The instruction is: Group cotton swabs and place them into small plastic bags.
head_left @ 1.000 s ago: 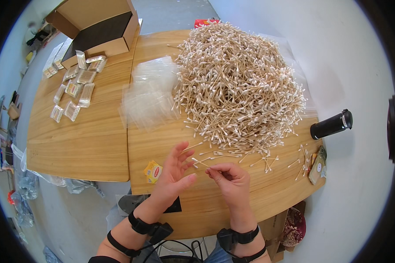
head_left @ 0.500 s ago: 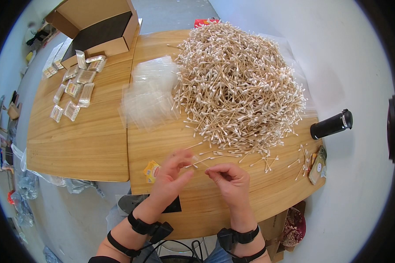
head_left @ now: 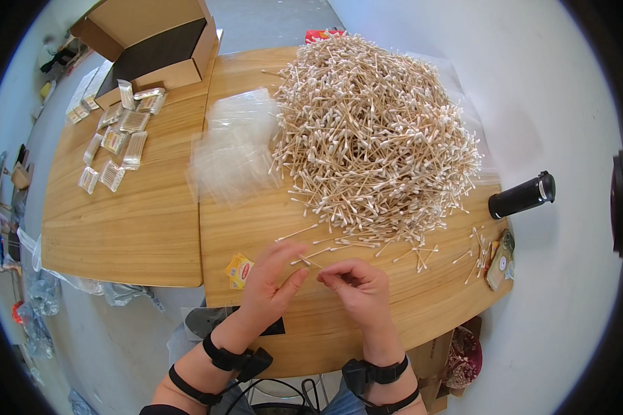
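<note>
My right hand point(head_left: 360, 287) pinches the end of a cotton swab point(head_left: 313, 263) between thumb and fingertips, over the near part of the table. The swab slants up and left toward my left hand point(head_left: 273, 277). That hand is open, its thumb apart from the slightly blurred fingers, and the swab's far end lies close to them. Just beyond both hands, stray cotton swabs point(head_left: 356, 242) lie on the wood at the foot of a big heap of cotton swabs point(head_left: 377, 131). Left of my left hand are small yellow printed cards point(head_left: 239, 270).
Clear plastic bags point(head_left: 235, 149) lie left of the heap. On the left table point(head_left: 124, 235) are several filled swab packs point(head_left: 135, 121) and an open cardboard box point(head_left: 163, 72). A black cylinder point(head_left: 522, 196) and a greenish packet point(head_left: 500, 266) sit at the right edge, beside the wall.
My right hand has shifted slightly left, bringing the swab nearer my left hand. The left fingers have moved a little; the heap and packs look the same.
</note>
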### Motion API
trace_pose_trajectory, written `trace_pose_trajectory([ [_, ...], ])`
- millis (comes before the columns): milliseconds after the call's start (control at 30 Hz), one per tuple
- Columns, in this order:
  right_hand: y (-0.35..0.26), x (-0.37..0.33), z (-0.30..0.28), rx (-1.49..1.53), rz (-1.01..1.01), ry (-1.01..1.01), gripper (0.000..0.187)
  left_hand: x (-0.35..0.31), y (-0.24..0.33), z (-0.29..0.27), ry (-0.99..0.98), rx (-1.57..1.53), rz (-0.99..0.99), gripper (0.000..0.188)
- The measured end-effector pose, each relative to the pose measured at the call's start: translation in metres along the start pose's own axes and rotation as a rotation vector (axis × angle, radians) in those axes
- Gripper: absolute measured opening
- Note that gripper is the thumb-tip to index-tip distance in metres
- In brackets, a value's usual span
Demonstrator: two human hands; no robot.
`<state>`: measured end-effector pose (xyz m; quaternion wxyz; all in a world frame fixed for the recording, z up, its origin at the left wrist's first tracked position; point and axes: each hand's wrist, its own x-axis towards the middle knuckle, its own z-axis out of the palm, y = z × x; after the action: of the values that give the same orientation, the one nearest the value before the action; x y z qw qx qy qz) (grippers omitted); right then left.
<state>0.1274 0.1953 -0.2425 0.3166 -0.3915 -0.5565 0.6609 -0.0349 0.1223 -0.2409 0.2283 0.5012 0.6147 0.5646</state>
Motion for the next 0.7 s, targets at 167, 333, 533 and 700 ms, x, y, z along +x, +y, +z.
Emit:
trace_pose_trajectory([
  [167, 0.006, 0.001, 0.001, 0.068, -0.016, 0.075, 0.029, -0.003, -0.006, 0.002, -0.078, 0.051, -0.023, 0.01],
  [333, -0.005, 0.0, -0.013, -0.178, -0.095, 0.121, 0.056, -0.004, -0.008, 0.003, 0.011, 0.033, -0.079, 0.006],
  [533, -0.02, 0.008, 0.004, -0.286, -0.406, 0.208, 0.057, -0.004, -0.005, 0.004, -0.004, 0.044, -0.102, 0.006],
  [700, -0.01, 0.013, -0.03, -0.636, -0.317, 0.286, 0.034, -0.006, -0.012, 0.008, -0.227, 0.252, 0.188, 0.013],
])
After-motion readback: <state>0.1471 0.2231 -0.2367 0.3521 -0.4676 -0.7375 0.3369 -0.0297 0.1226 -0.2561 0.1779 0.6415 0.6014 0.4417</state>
